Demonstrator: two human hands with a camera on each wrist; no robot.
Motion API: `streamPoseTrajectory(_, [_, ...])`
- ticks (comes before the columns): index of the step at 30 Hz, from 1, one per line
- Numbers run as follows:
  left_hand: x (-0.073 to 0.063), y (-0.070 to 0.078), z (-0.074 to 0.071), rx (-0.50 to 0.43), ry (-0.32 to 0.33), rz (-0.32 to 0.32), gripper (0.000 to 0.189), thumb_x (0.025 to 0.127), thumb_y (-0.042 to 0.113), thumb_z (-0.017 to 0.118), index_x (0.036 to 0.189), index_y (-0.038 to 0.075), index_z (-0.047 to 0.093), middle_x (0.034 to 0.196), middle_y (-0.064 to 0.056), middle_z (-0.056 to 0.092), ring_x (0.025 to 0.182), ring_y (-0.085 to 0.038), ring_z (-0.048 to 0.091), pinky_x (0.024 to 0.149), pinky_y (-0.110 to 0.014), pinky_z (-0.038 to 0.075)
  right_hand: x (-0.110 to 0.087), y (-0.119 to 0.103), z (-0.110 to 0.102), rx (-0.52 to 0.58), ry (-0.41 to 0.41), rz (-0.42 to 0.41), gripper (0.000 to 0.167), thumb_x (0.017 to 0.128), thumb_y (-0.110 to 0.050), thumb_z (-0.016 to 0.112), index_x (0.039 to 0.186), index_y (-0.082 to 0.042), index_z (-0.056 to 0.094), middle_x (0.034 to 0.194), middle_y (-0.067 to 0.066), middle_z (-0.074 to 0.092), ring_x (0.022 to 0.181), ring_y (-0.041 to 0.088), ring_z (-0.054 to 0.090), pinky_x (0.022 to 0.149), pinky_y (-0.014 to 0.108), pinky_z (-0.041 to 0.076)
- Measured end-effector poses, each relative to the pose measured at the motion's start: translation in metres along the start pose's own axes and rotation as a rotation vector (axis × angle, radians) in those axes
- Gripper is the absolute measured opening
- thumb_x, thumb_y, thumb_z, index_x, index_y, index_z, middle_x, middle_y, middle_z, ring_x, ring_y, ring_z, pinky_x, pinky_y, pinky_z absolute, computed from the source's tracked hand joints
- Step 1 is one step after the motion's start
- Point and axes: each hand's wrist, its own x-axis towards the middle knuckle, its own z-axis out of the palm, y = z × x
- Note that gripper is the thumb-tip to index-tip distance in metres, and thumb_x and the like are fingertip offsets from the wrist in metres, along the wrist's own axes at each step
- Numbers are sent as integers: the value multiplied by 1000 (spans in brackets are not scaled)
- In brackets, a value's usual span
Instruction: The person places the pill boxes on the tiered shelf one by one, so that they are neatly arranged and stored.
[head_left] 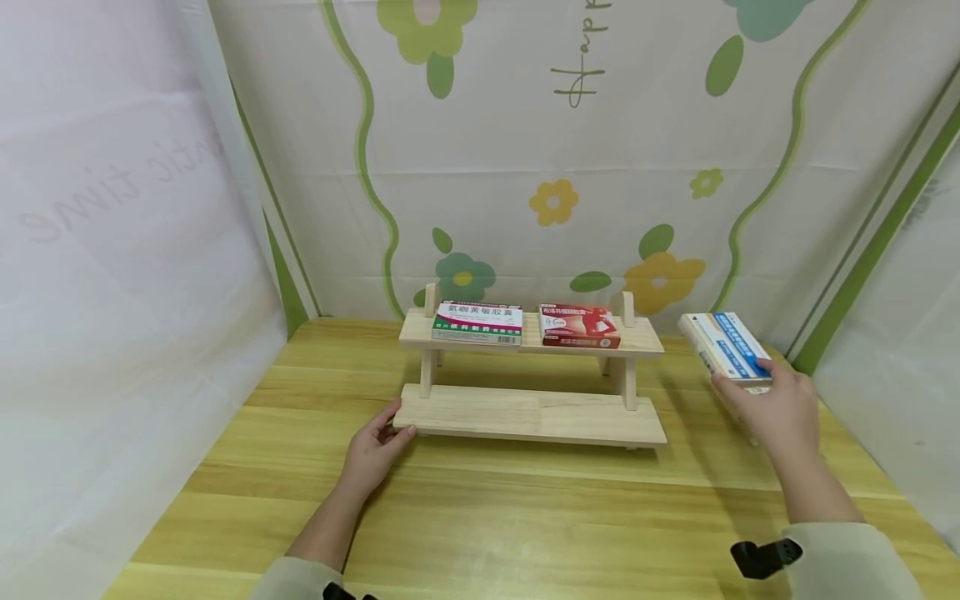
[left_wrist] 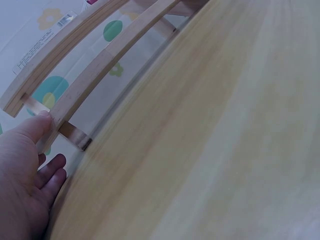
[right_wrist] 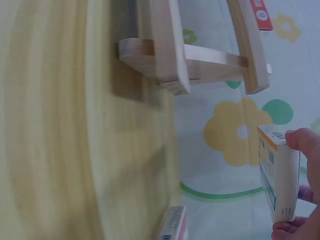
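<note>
At the right, my right hand (head_left: 786,414) holds a white-and-blue medicine box (head_left: 729,348) above the table, thumb on one side and fingers on the other. The right wrist view shows this box (right_wrist: 286,175) edge-on, pinched by the hand (right_wrist: 309,150). My left hand (head_left: 372,454) grips the left end of a two-tier wooden shelf (head_left: 525,414); in the left wrist view its thumb (left_wrist: 37,125) presses on the lower board. On the upper tier lie a white-and-green capsule box (head_left: 477,323) and a red capsule box (head_left: 579,326), side by side.
Another box (right_wrist: 172,226) lies on the table below the held one, mostly hidden in the head view. The wooden table (head_left: 510,517) extends in front of the shelf. White cloth with printed flowers (head_left: 553,202) hangs behind, and cloth walls stand at both sides.
</note>
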Motion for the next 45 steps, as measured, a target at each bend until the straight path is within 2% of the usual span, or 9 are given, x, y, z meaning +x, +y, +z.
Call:
streamPoseTrajectory(8, [0,-1,0,-3,1,7,63,92,18,70,147,4,42,155,-14,38,124,-30,55,86,-9,47,1,-24,-13,8,-28,-79,99,89,-63,56,152,6,23,146,44,20,125,59,27,85,70,40])
streamPoseTrajectory(14, [1,-2,0,-3,0,4,64,92,19,70,147,4,42,155,-14,38,122,-29,56,86,-9,48,0,-47,-19,32,-30,-112,99,88,-65,57,153,2,24,151,40,17,132,59,23,90,77,35])
streamPoseTrajectory(19, [1,-4,0,9,11,12,65,91,20,71,147,4,43,155,-14,39,119,-25,57,86,-11,49,-4,-68,-22,43,-42,-140,98,87,-67,56,154,-2,25,154,37,16,131,59,26,91,75,36])
streamPoseTrajectory(25, [1,-3,1,24,21,13,64,91,20,71,146,3,44,154,-14,41,119,-26,57,86,-11,49,-12,-92,-20,54,-66,-182,96,86,-67,59,154,-6,29,156,32,16,130,58,29,92,72,37])
streamPoseTrajectory(30, [1,-2,0,7,7,-1,63,91,19,71,147,4,43,154,-14,40,122,-29,56,86,-9,47,-18,-108,-17,64,-79,-253,93,85,-65,61,152,-6,34,155,31,23,133,54,28,94,74,35])
streamPoseTrajectory(37, [0,1,-1,-4,-4,-3,63,93,19,69,148,4,41,155,-14,38,124,-30,55,84,-6,45,-26,-131,-10,97,-98,-337,90,84,-63,65,149,-6,39,150,26,34,131,48,35,94,69,38])
streamPoseTrajectory(45, [1,-1,0,14,-2,-4,63,93,19,69,148,4,42,155,-15,38,125,-30,55,86,-9,47,-38,-155,4,133,-174,-407,86,82,-61,69,146,-9,44,151,21,35,134,46,36,100,68,37])
